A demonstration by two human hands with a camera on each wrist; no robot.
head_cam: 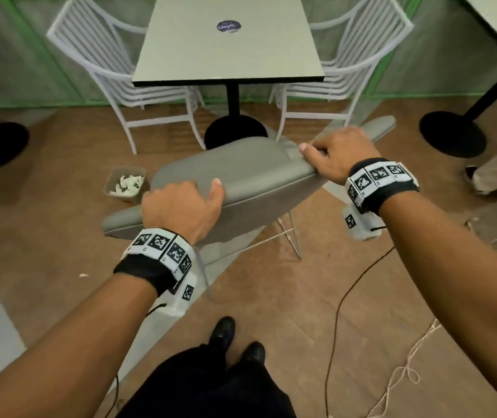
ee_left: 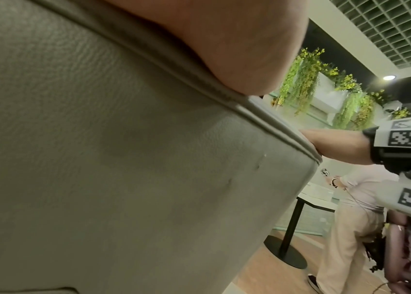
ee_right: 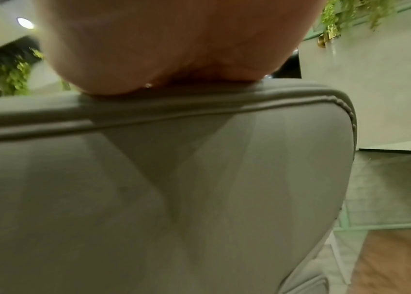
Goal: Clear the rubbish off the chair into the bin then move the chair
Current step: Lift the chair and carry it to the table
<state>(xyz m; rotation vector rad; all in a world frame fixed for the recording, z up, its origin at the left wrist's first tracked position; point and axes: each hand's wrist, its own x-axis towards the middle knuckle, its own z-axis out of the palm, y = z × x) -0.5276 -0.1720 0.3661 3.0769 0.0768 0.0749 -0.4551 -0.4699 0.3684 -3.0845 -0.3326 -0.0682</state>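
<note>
A grey padded chair point(head_cam: 241, 173) stands in front of me with its back toward me. My left hand point(head_cam: 180, 203) grips the top edge of the backrest on the left, thumb over the rim. My right hand point(head_cam: 334, 152) grips the same edge on the right. The seat shows no rubbish. A small clear bin point(head_cam: 125, 184) holding crumpled white paper sits on the floor left of the chair. Both wrist views are filled by the grey backrest point(ee_left: 98, 159) point(ee_right: 174, 199) with the heel of each hand pressed on its piped rim.
A pale square table point(head_cam: 229, 40) on a black pedestal stands just beyond the chair, flanked by two white wire chairs point(head_cam: 105, 70) point(head_cam: 346, 70). Another table base point(head_cam: 452, 134) and a standing person's leg point(head_cam: 494, 170) are at right. Cables point(head_cam: 340, 312) trail over the wooden floor.
</note>
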